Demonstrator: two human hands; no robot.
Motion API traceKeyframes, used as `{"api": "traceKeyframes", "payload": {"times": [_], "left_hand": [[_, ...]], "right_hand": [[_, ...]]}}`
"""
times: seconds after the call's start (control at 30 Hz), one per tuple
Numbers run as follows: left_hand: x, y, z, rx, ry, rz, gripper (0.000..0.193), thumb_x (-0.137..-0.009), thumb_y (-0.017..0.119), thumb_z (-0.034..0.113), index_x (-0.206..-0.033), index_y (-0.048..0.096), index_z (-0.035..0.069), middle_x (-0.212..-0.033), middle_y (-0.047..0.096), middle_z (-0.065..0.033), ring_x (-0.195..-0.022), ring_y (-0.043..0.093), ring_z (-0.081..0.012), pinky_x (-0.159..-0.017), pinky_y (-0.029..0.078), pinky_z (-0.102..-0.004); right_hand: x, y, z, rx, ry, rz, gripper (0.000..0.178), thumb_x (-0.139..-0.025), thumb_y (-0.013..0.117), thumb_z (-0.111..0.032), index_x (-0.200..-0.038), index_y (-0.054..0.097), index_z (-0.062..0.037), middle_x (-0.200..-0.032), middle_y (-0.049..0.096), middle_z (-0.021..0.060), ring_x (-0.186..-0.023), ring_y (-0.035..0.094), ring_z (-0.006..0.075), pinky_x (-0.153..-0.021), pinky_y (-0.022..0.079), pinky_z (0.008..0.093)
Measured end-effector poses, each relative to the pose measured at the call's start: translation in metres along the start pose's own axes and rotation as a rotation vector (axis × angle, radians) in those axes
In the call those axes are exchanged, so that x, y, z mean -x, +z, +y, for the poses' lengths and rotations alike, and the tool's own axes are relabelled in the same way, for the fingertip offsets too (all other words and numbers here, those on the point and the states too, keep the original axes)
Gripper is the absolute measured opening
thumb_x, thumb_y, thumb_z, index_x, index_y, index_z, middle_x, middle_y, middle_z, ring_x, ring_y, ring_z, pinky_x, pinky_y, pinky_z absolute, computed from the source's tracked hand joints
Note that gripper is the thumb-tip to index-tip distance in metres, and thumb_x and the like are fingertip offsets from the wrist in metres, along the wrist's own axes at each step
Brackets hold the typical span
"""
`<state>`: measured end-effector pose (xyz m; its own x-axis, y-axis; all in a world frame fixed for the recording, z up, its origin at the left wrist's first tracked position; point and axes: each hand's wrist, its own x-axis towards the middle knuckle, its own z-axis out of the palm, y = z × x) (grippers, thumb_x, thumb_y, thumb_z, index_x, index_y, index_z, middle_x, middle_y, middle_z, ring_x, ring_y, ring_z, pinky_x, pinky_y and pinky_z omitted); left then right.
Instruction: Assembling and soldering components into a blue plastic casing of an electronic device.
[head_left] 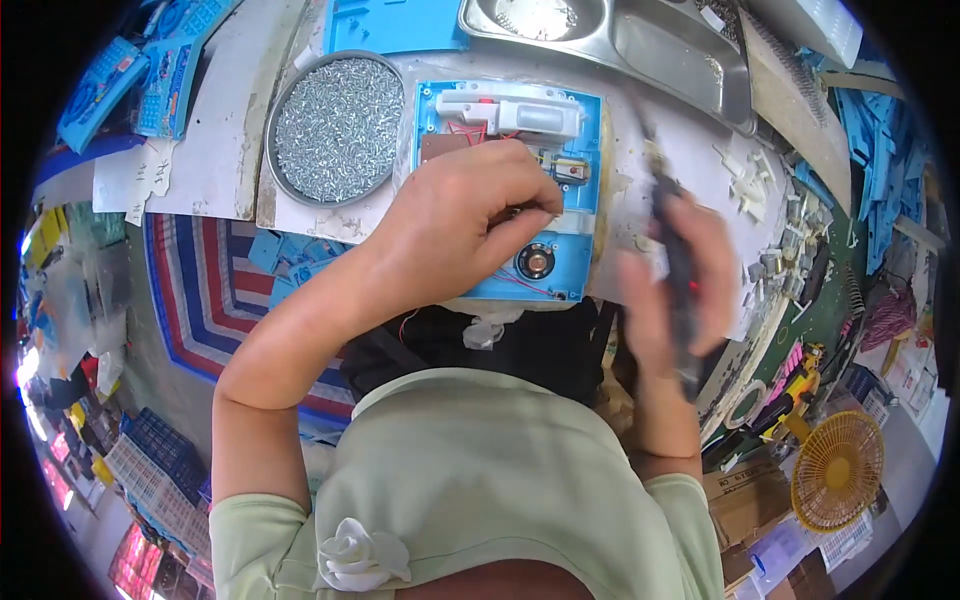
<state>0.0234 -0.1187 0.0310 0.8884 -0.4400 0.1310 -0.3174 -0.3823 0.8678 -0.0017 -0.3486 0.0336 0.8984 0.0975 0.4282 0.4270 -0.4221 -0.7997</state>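
Observation:
A light blue plastic casing point(590, 225) lies open in front of me, with a white plastic part point(535, 117), red wires and a small round speaker point(536, 261) inside. My left hand point(480, 215) is over the casing's middle, thumb and fingers pinched together; whatever is between them is hidden. To the right of the casing, my right hand point(695, 270) is wrapped around a black electric screwdriver point(675, 250), its thin tip pointing away from me. Motion blurs both the hand and the tool. A round dish point(271, 165) full of small silvery screws point(338, 130) stands left of the casing.
Metal trays point(665, 60) stand at the back right. Another blue panel point(395, 25) lies behind the casing. Small white plastic pieces point(748, 185) and metal parts are scattered along the right edge. Blue printed panels point(170, 85) are stacked far left. A yellow fan point(838, 472) is at lower right.

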Motion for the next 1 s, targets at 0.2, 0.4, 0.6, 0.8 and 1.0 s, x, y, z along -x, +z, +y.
{"api": "traceKeyframes", "payload": {"times": [0.2, 0.4, 0.6, 0.8, 1.0], "left_hand": [[0.006, -0.002, -0.001, -0.224, 0.168, -0.104, 0.016, -0.083, 0.073, 0.003, -0.096, 0.063, 0.006, -0.111, 0.058, -0.0095, -0.091, 0.064, -0.0321, -0.074, 0.053, -0.0393], [0.007, 0.0, -0.001, -0.299, 0.216, -0.109, 0.02, -0.082, 0.073, 0.002, -0.097, 0.061, 0.005, -0.112, 0.059, -0.0107, -0.092, 0.065, -0.032, -0.074, 0.054, -0.0401], [0.008, 0.001, -0.001, -0.297, 0.216, -0.099, 0.021, -0.081, 0.073, 0.0, -0.097, 0.06, 0.004, -0.113, 0.059, -0.0116, -0.092, 0.065, -0.0324, -0.074, 0.055, -0.0401], [0.009, 0.002, 0.0, -0.29, 0.206, -0.095, 0.021, -0.08, 0.073, 0.0, -0.097, 0.06, 0.003, -0.113, 0.059, -0.012, -0.091, 0.065, -0.0326, -0.073, 0.055, -0.0398], [0.009, 0.002, -0.003, -0.287, 0.215, -0.089, 0.02, -0.081, 0.073, 0.0, -0.097, 0.06, 0.003, -0.113, 0.059, -0.0124, -0.09, 0.066, -0.0329, -0.073, 0.055, -0.0402]], "right_hand": [[0.012, -0.064, 0.009, -0.366, 0.028, -0.177, 0.024, -0.083, 0.074, -0.013, -0.101, 0.067, 0.001, -0.077, 0.06, 0.008, -0.074, 0.054, 0.0221, -0.082, 0.044, 0.0441], [0.004, -0.046, 0.009, -0.303, -0.087, -0.356, 0.023, -0.074, 0.073, -0.006, -0.097, 0.07, -0.0018, -0.066, 0.055, 0.0062, -0.059, 0.047, 0.0245, -0.069, 0.042, 0.0408], [0.001, -0.039, 0.009, -0.265, -0.11, -0.381, 0.023, -0.073, 0.073, -0.006, -0.095, 0.07, -0.0024, -0.065, 0.058, 0.0059, -0.058, 0.048, 0.0248, -0.066, 0.042, 0.0392], [-0.002, -0.035, 0.008, -0.256, -0.113, -0.395, 0.023, -0.073, 0.073, -0.006, -0.095, 0.07, -0.0026, -0.065, 0.059, 0.0059, -0.058, 0.048, 0.0247, -0.066, 0.042, 0.0391], [-0.005, -0.035, 0.007, -0.238, -0.119, -0.417, 0.023, -0.073, 0.073, -0.006, -0.095, 0.07, -0.0022, -0.065, 0.057, 0.0062, -0.057, 0.048, 0.0247, -0.066, 0.042, 0.0385]]}}
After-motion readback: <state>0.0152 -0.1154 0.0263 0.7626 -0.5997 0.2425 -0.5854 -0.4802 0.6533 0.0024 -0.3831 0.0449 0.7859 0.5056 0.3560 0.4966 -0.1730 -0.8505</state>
